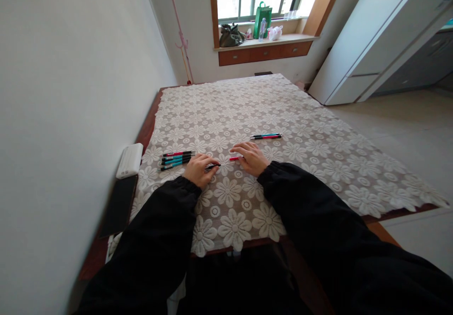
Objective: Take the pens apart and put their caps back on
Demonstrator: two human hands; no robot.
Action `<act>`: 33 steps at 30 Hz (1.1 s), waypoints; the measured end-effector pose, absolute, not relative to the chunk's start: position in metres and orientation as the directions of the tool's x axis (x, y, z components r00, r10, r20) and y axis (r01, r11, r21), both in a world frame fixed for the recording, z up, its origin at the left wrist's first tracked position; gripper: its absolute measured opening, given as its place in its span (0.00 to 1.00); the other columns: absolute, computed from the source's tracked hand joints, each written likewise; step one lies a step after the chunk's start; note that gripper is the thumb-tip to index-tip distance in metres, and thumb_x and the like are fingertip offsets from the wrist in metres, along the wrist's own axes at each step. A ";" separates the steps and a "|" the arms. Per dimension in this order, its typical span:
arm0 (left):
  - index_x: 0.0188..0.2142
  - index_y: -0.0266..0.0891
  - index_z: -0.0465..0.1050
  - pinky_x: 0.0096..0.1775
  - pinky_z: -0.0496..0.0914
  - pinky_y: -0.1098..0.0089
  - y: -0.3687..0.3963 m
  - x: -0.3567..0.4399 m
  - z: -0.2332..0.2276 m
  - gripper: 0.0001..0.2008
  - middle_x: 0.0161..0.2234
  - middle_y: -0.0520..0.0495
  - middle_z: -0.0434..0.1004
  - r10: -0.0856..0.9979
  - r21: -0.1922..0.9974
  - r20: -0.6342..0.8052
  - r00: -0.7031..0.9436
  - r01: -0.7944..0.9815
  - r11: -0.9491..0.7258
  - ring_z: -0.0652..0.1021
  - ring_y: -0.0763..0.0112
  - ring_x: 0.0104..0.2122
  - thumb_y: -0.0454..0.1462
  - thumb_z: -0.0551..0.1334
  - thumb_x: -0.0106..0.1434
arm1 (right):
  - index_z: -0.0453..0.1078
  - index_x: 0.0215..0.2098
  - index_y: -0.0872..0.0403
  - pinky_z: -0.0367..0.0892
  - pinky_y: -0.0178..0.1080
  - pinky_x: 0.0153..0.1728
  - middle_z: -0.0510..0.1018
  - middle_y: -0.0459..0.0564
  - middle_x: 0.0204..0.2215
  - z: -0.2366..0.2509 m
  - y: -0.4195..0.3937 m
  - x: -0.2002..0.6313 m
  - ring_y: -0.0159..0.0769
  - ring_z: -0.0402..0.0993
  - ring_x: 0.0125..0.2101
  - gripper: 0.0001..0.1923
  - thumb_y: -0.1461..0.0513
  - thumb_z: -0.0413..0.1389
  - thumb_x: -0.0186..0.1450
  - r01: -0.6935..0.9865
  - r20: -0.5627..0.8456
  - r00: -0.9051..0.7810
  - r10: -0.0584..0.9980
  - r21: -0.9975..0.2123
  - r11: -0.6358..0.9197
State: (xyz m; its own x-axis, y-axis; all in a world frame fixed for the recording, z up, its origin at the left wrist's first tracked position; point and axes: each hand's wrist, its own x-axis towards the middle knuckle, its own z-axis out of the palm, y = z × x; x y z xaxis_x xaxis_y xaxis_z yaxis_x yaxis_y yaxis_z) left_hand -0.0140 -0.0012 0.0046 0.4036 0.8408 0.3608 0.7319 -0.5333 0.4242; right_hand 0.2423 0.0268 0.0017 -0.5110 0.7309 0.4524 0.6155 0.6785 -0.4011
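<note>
Over the lace tablecloth (233, 225), my left hand (198, 169) pinches a thin black pen part (214, 166) whose end points right. Facing it, my right hand (252, 159) has its fingers closed around a red pen part (234, 158). A small gap separates the two parts; most of each is hidden in the fingers. Close by my left hand lies a group of several pens (176, 161) with red, blue and black barrels. Beyond my right hand, a few more pens (266, 136) lie side by side.
By the wall on the left are a white box-like device (130, 160) and a dark flat object (119, 206). The sill across the room holds a green bag (262, 20), a clear bottle (262, 29) and a dark bag (230, 35). A white refrigerator (368, 37) stands at right.
</note>
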 end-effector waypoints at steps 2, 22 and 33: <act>0.39 0.45 0.81 0.52 0.71 0.57 -0.001 -0.014 0.006 0.06 0.40 0.47 0.83 0.853 0.416 0.361 0.377 0.753 -0.509 0.77 0.58 0.46 0.39 0.65 0.64 | 0.76 0.48 0.50 0.58 0.54 0.60 0.79 0.53 0.51 -0.001 0.028 0.243 0.48 0.70 0.54 0.13 0.65 0.56 0.67 0.649 0.418 -0.522 0.744 -0.372 0.664; 0.39 0.45 0.82 0.51 0.72 0.57 0.000 -0.015 0.005 0.07 0.39 0.47 0.83 0.860 0.367 0.342 0.378 0.789 -0.493 0.77 0.57 0.45 0.40 0.65 0.64 | 0.74 0.39 0.50 0.61 0.50 0.56 0.79 0.51 0.48 0.001 0.026 0.243 0.46 0.70 0.51 0.03 0.63 0.59 0.67 0.598 0.382 -0.608 0.696 -0.357 0.718; 0.44 0.46 0.80 0.49 0.73 0.62 -0.005 -0.011 0.008 0.09 0.39 0.49 0.83 0.752 0.408 0.316 0.579 0.633 -0.659 0.78 0.63 0.44 0.42 0.62 0.69 | 0.74 0.43 0.51 0.65 0.41 0.43 0.79 0.50 0.37 0.005 0.019 0.236 0.40 0.74 0.41 0.07 0.60 0.54 0.72 0.497 0.336 -0.729 0.596 -0.339 0.799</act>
